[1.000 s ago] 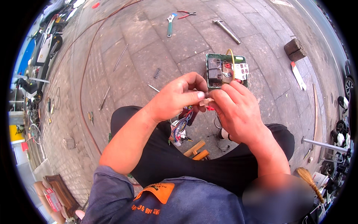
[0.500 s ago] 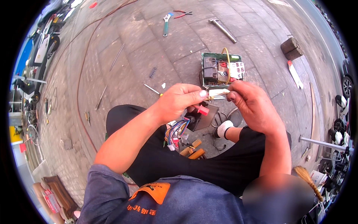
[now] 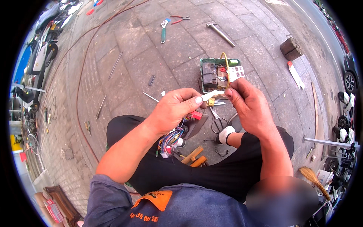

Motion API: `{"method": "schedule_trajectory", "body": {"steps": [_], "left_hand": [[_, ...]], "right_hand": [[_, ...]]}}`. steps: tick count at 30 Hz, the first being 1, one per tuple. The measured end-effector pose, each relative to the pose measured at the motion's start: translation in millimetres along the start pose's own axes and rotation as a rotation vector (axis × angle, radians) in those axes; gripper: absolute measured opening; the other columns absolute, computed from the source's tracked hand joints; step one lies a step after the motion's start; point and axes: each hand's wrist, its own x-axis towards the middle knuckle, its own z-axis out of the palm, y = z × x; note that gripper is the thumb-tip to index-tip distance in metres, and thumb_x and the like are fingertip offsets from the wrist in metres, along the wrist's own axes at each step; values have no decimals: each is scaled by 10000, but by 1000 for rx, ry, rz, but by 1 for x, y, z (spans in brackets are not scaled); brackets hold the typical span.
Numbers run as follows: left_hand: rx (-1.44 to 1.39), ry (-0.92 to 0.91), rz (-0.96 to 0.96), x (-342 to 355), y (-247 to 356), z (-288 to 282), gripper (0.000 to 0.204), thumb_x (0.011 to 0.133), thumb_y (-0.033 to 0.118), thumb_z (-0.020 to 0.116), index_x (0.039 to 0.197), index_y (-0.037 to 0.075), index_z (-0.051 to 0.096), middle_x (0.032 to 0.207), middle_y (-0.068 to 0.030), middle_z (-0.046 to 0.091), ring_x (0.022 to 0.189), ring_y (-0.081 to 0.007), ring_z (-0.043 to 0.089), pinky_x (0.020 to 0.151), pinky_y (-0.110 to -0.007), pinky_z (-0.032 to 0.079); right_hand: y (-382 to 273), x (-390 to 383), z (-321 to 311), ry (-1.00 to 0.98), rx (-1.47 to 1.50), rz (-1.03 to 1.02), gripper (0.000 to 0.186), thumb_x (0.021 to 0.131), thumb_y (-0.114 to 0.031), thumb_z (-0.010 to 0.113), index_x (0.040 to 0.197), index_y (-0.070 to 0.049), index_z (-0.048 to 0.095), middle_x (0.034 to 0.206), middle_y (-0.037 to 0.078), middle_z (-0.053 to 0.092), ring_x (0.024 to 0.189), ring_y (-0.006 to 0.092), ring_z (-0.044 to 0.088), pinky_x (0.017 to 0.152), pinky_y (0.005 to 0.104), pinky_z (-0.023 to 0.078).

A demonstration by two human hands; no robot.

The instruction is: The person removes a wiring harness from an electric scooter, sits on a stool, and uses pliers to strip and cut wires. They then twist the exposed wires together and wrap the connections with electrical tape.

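A crumpled white strip (image 3: 213,95), perhaps tape, stretches between my two hands in front of my knees. My left hand (image 3: 172,109) pinches one end of it between thumb and fingers. The other end is pinched by my right hand (image 3: 247,108). Below my left hand hang a red connector (image 3: 196,115) and a bundle of coloured wires (image 3: 171,140) with white plugs. Close by the wires is a dark grey finned metal box (image 3: 196,128), partly hidden by my left hand. Whether the strip touches the wires I cannot tell.
Beyond my hands stands a green basket (image 3: 223,60) of parts with a yellow handle. Scissors (image 3: 218,122) lie near my foot. Further off are a hammer (image 3: 221,34), an adjustable wrench (image 3: 163,32), red-handled pliers (image 3: 180,19) and a wooden block (image 3: 291,48). A hose (image 3: 78,87) runs along the left.
The white strip was flatter and is now crumpled and slanted. My hands have shifted slightly left in view, and the wire bundle and red connector hang a little further left.
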Motion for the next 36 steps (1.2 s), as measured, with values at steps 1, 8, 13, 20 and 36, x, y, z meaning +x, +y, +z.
{"method": "schedule_trajectory", "body": {"steps": [1, 8, 13, 20, 36], "left_hand": [[-20, 10, 0, -1, 5, 2, 193, 1068, 234, 634, 1072, 57, 712, 987, 1, 716, 879, -37, 604, 776, -209, 482], [-255, 77, -16, -4, 6, 3, 251, 1061, 273, 622, 986, 45, 696, 796, 38, 603, 658, -18, 469, 641, -192, 416], [-267, 89, -53, 0, 9, -1, 243, 1065, 245, 597, 1013, 28, 692, 754, 51, 549, 632, -24, 435, 628, -189, 393], [21, -83, -52, -6, 5, 4, 273, 1091, 230, 566, 1231, 19, 668, 1077, -11, 684, 915, -51, 568, 808, -233, 481], [-261, -50, -92, -4, 3, 3, 196, 1088, 256, 585, 1118, 72, 646, 951, 24, 615, 751, -28, 516, 625, -191, 427]], "right_hand": [[0, 0, 1, 15, 8, -7, 219, 1030, -210, 690, 1027, 5, 649, 790, 145, 678, 720, 172, 619, 685, 376, 509], [8, 4, 3, -226, 470, 125, 196, 1065, -216, 659, 1059, -21, 651, 831, -12, 634, 798, 79, 582, 742, 275, 484], [-9, -3, 11, -150, 674, 54, 133, 1034, -121, 698, 1101, -19, 645, 920, -19, 630, 856, 62, 555, 750, 255, 472], [-9, 14, -14, 221, -464, -684, 143, 854, -84, 801, 964, -83, 709, 852, 14, 657, 797, 206, 616, 700, 350, 506], [-4, -2, 29, 93, 744, 113, 314, 951, -38, 760, 1229, -27, 614, 1082, 24, 663, 972, 104, 616, 822, 288, 539]]}}
